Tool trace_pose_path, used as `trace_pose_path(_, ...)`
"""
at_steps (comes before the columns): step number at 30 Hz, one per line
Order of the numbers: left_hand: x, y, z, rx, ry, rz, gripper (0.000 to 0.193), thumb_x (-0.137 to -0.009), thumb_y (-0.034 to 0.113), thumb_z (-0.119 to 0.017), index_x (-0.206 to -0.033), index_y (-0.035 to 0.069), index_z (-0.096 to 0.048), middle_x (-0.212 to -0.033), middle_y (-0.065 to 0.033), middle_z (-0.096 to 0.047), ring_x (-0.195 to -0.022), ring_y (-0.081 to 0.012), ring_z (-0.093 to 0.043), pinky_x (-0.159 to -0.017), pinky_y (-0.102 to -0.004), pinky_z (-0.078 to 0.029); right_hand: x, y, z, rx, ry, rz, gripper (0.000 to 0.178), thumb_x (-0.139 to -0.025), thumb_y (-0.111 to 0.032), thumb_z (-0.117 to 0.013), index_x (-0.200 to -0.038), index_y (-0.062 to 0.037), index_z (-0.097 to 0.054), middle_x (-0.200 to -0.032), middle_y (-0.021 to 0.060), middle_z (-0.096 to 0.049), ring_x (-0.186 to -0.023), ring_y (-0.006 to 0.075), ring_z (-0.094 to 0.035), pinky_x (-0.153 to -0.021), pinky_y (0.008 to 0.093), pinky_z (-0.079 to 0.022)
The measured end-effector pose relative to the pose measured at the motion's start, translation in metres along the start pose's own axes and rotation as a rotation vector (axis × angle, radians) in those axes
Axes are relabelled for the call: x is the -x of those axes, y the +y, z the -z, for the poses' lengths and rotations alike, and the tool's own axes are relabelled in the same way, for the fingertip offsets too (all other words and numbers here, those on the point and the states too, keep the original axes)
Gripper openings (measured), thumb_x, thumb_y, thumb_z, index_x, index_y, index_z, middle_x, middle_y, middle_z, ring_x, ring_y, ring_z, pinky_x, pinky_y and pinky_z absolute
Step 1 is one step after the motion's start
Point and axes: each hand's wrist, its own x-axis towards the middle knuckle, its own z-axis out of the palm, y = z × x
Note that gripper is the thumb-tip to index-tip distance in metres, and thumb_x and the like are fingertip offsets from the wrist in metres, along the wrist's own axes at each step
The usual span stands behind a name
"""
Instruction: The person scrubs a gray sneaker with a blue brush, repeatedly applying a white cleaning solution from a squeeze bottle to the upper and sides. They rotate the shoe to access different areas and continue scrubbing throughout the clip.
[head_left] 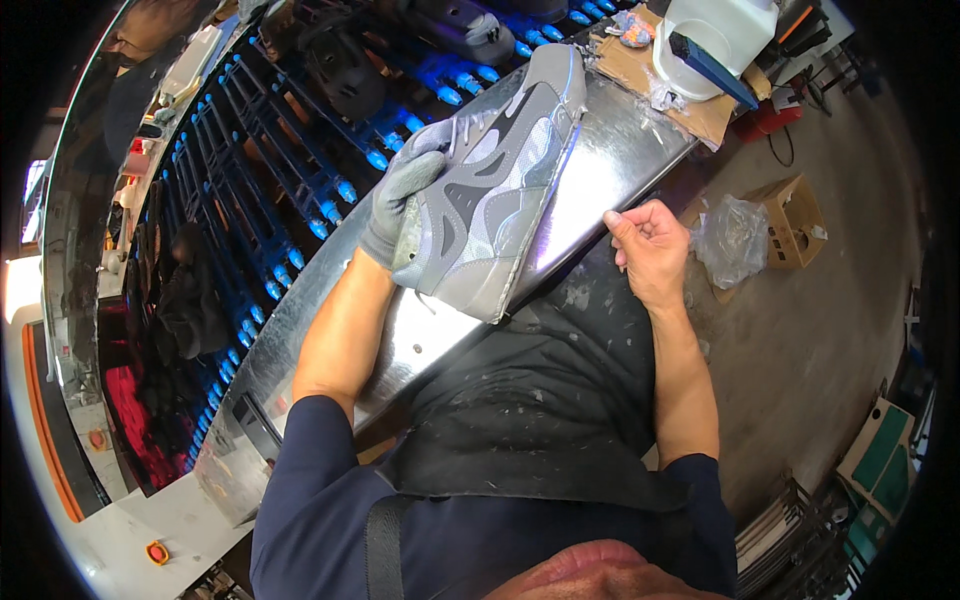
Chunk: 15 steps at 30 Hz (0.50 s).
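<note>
A grey sneaker upper [490,195] is held over the metal bench, tilted, with its toe end pointing up and away. It has darker grey overlays and pale mesh panels, and no outsole shows along its right edge. My left hand [405,195], in a grey knit glove, is closed around the collar and lace side. To the right of the shoe, apart from it, is my bare right hand [652,250]. Its fingers are curled with the thumb pressed against them; whether anything small is between them is hidden.
Beyond the metal bench [625,150] runs a conveyor of blue-tipped rods [330,210] carrying dark shoes. At the bench's far right, a white container [708,45] and a blue-handled brush [712,70] sit on cardboard. A cardboard box [797,220] and clear plastic bag [733,242] are on the floor.
</note>
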Motion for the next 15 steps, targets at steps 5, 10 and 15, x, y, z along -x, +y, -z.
trace_pose_path(5, -0.003, -0.004, 0.001, 0.011, -0.021, -0.003, 0.05, -0.098, 0.012, -0.059, -0.146, 0.001, -0.054, -0.142, -0.0231, -0.063, -0.13, -0.0349, -0.065, -0.112, -0.0479, -0.054, -0.002, 0.026, 0.0, -0.019, -0.015, -0.022, 0.019, -0.099, -0.016, -0.077, -0.092, -0.0005, -0.068, -0.071, 0.0023, -0.067, -0.056, 0.005, -0.058, -0.048, 0.0216, -0.044)
trace_pose_path(10, -0.001, -0.005, 0.008, 0.004, 0.057, -0.007, 0.051, -0.097, 0.012, -0.06, -0.146, 0.0, -0.053, -0.143, -0.0232, -0.063, -0.13, -0.0358, -0.065, -0.112, -0.0488, -0.053, -0.002, 0.031, 0.001, 0.004, -0.017, 0.044, 0.02, -0.105, -0.019, -0.069, -0.099, -0.0001, -0.072, -0.072, 0.0015, -0.068, -0.057, 0.0051, -0.059, -0.05, 0.0218, -0.046)
trace_pose_path(15, 0.001, -0.011, 0.01, -0.044, 0.122, -0.044, 0.055, -0.096, 0.014, -0.062, -0.148, 0.0, -0.052, -0.145, -0.0241, -0.062, -0.131, -0.0367, -0.064, -0.113, -0.0489, -0.053, 0.001, 0.032, -0.001, 0.003, 0.014, 0.138, 0.018, -0.104, -0.017, -0.069, -0.099, 0.0005, -0.071, -0.073, 0.0018, -0.068, -0.059, 0.0063, -0.06, -0.053, 0.0234, -0.047)
